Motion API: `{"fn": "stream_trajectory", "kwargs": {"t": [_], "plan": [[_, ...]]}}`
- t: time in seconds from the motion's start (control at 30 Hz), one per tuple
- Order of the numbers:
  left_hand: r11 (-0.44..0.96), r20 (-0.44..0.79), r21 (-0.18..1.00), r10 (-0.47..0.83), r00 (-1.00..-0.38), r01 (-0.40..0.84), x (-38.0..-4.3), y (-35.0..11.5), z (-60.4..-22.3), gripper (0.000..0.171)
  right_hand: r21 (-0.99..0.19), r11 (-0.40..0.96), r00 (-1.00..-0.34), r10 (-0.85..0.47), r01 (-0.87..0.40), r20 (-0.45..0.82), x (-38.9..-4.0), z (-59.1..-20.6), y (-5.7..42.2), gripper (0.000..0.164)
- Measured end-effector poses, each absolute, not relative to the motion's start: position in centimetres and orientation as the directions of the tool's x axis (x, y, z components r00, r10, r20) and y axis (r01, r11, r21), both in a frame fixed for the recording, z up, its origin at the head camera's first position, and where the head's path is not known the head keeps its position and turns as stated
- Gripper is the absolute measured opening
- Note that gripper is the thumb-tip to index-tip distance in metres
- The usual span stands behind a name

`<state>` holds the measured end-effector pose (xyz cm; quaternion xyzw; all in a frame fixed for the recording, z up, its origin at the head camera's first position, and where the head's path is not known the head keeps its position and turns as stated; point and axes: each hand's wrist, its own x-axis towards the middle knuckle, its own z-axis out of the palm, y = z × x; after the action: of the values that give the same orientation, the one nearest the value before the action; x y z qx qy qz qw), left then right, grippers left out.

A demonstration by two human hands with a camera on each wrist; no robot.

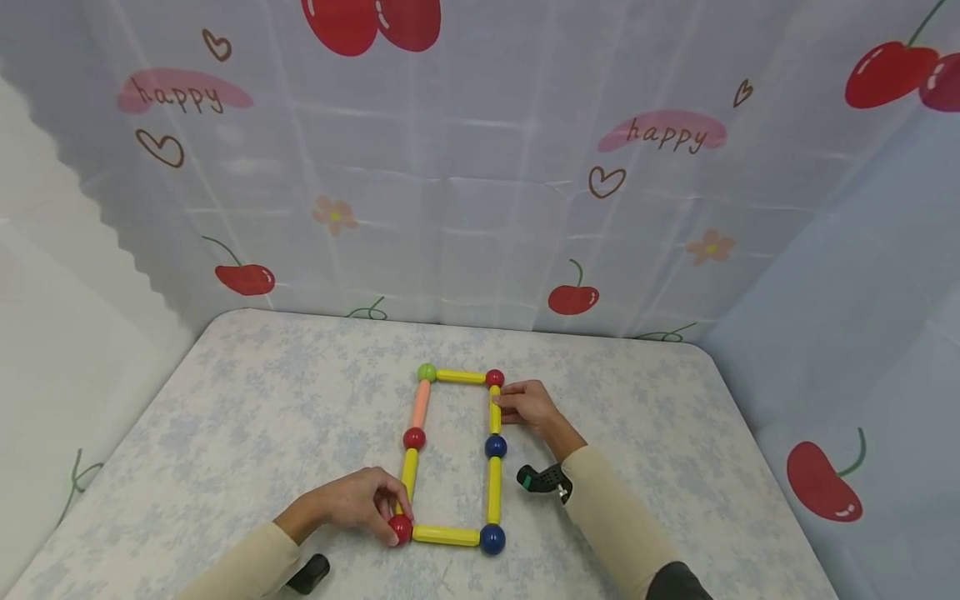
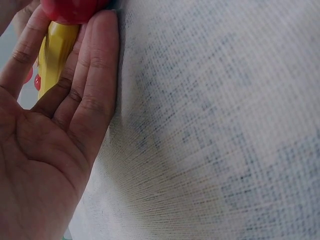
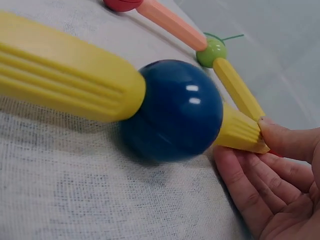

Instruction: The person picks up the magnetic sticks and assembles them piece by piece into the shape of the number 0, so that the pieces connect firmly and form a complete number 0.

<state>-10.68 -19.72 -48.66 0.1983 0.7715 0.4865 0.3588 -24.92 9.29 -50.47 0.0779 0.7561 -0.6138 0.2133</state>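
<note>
Yellow and orange rods joined by coloured balls form a closed rectangle on the table. At its near left corner my left hand (image 1: 360, 502) holds a red ball (image 1: 401, 530), its thumb on the near side and fingers across the end of a yellow rod (image 1: 409, 472). In the left wrist view, the red ball (image 2: 72, 9) sits at the fingertips. My right hand (image 1: 528, 406) pinches the far right yellow rod (image 1: 495, 418) between thumb and fingers, between a red ball (image 1: 495, 378) and a blue ball (image 1: 496, 447). The right wrist view shows this blue ball (image 3: 175, 110) up close.
A green ball (image 1: 427, 372) marks the far left corner, above an orange rod (image 1: 422, 404). Another blue ball (image 1: 492, 539) stands at the near right corner. The patterned tablecloth (image 1: 300, 400) reaches back to a cherry-print curtain (image 1: 450, 233).
</note>
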Motion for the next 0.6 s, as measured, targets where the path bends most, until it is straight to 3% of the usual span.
{"fn": "stream_trajectory", "kwargs": {"t": [0.27,0.6], "plan": [[0.441,-0.356,0.896,0.658,-0.663,-0.043,-10.5,-19.8,-48.7,0.018,-0.901,0.275,-0.911,-0.149,0.336,-0.385,-24.5,-50.6,9.2,0.026],[0.440,-0.341,0.898,0.653,-0.676,-0.028,-10.4,-19.8,-48.7,0.019,-0.846,0.473,-0.930,-0.133,0.245,-0.344,-23.7,-49.6,8.7,0.037]]}}
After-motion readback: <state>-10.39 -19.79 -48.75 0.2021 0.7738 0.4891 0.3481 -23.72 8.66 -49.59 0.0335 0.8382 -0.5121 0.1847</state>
